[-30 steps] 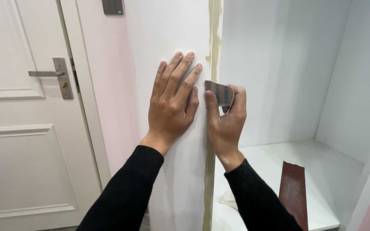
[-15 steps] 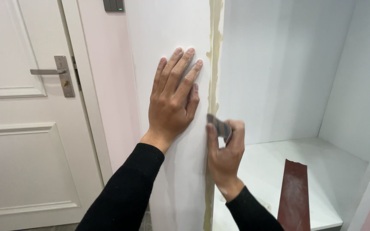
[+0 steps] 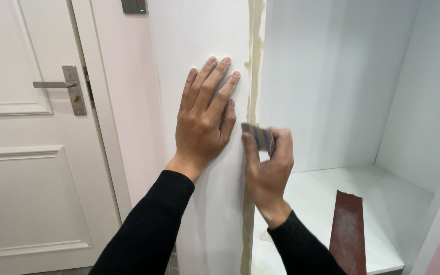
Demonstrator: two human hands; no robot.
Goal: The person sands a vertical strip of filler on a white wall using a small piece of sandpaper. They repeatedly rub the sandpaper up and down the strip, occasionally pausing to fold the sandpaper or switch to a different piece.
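Far left: white panelled door [image 3: 31,153] with a metal lever handle [image 3: 59,85], then a pink strip of wall [image 3: 128,102] with a dark switch plate [image 3: 133,5] at the top edge. Next, white cabinet side panel [image 3: 199,30]; left hand [image 3: 204,122] flat against it, fingers spread apart, holding nothing. Along the panel's front edge, a yellowish strip [image 3: 254,35]. Right hand [image 3: 268,163] clamped on a small sanding block [image 3: 259,136], pressed to that edge just beside the left thumb. Farther right, white shelf [image 3: 383,203]; reddish-brown sheet of sandpaper [image 3: 348,229] near its front edge.
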